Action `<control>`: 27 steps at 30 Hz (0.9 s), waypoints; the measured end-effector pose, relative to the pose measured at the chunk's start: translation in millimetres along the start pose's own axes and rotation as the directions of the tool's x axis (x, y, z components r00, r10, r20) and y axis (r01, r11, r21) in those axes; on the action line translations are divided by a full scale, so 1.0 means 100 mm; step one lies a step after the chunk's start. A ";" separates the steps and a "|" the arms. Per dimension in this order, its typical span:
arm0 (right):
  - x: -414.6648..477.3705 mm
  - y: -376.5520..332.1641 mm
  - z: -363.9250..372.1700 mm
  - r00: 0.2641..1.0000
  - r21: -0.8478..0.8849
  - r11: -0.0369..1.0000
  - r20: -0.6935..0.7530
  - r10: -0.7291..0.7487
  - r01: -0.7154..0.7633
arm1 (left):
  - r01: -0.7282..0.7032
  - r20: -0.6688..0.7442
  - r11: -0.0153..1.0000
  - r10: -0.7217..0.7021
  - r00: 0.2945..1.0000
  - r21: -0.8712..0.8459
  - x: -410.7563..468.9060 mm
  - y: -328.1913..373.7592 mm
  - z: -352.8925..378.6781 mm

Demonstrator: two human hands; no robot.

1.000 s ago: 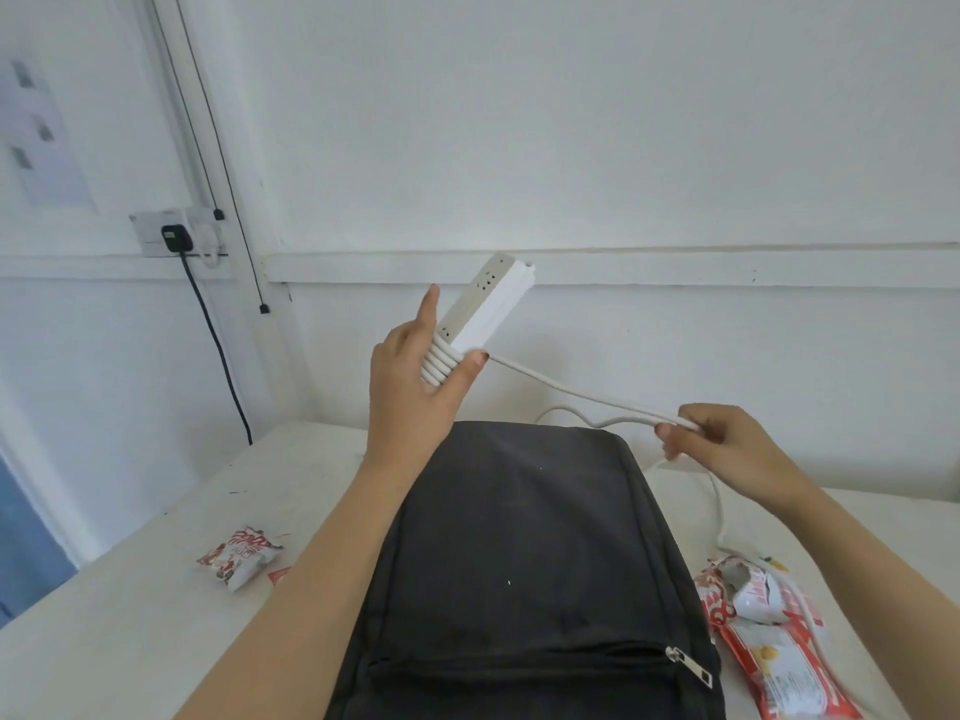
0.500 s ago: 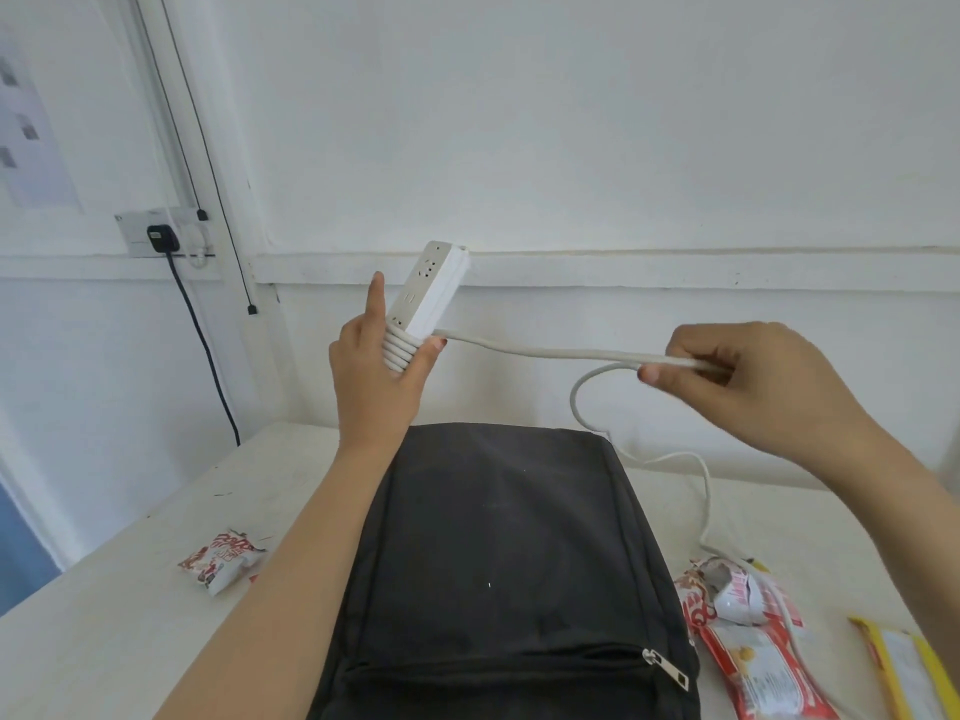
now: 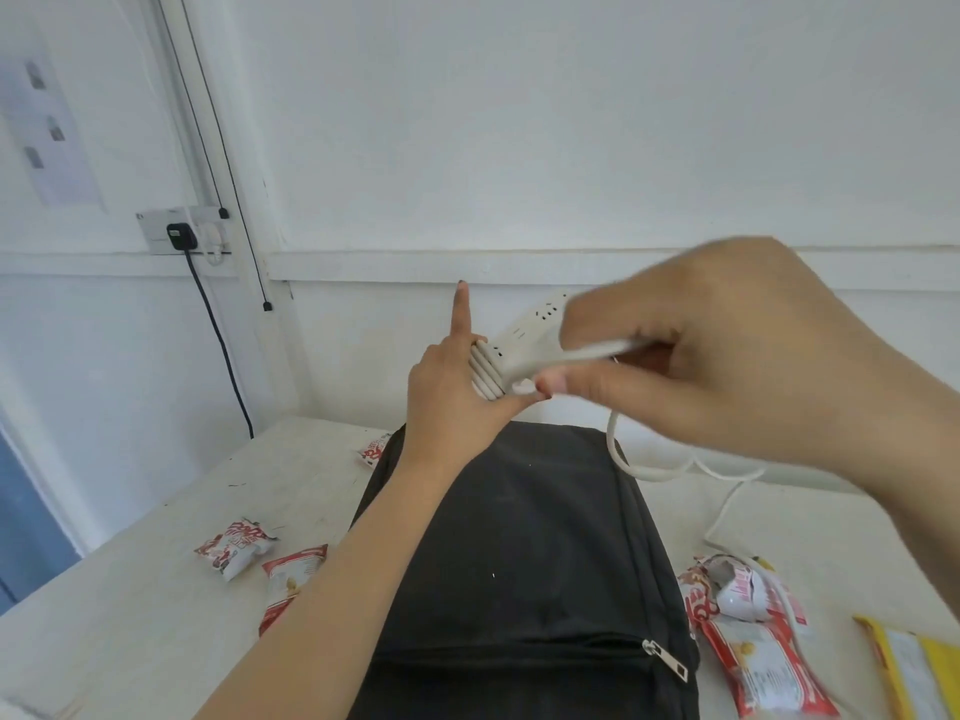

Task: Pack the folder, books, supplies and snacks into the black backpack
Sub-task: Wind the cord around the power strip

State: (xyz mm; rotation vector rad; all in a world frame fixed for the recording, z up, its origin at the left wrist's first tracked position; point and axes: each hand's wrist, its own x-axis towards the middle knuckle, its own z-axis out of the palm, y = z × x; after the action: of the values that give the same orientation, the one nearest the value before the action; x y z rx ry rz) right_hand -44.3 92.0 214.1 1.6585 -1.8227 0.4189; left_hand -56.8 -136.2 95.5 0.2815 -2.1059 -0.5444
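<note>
I am watching the left hand (image 3: 452, 402) raised above the black backpack (image 3: 519, 563), forearm reaching up from the lower left. It is gripping the white power strip (image 3: 524, 332) at its lower end, thumb tucked under it and forefinger pointing straight up beside it. Several turns of the cord (image 3: 587, 351) are lying wound round that end. The right hand (image 3: 727, 356), blurred and nearer the camera, is covering the strip's far end and pinching the cord between thumb and curled fingers; below it the cord is hanging in a loop down to the worktop (image 3: 130, 615). The backpack is lying flat there, its front zip closed. Snack packets (image 3: 236, 548) are lying to its left, and more snacks (image 3: 748, 641) to its right.
</note>
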 end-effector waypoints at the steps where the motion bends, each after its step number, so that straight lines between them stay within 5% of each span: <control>1: 0.07 0.02 -0.01 1.000 0.003 1.000 -0.013 0.007 -0.007 | 0.001 -0.014 0.999 -0.002 1.000 -0.035 -0.02 0.01 0.04; 10: 0.53 0.47 0.13 0.964 0.038 0.977 -0.159 0.212 -0.208 | -0.034 0.050 0.952 0.051 0.997 -0.305 -0.27 0.18 -0.02; 14: 0.59 0.90 0.26 0.905 0.129 0.900 -0.031 0.424 -0.417 | -0.164 -0.045 0.919 0.159 0.986 -0.359 -0.37 0.34 -0.17; 18: 0.44 1.13 0.49 0.835 0.459 0.703 0.209 0.509 -0.543 | -0.277 -0.178 0.918 0.233 0.956 -0.286 -0.35 0.43 -0.31; 22: 0.21 1.05 0.81 0.824 0.569 0.608 0.269 0.499 -0.554 | -0.229 -0.282 0.912 0.133 0.950 -0.341 -0.27 0.44 -0.34; 27: -0.01 0.70 1.06 0.861 0.674 0.585 0.154 0.485 -0.451 | -0.083 -0.327 0.885 -0.081 0.941 -0.458 -0.22 0.28 -0.35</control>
State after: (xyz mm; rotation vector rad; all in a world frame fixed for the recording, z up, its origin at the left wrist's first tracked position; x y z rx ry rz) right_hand -137.1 38.2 146.0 1.5254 -2.2164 1.5392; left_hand -15.8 -112.2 110.2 0.0858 -1.5825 -0.9143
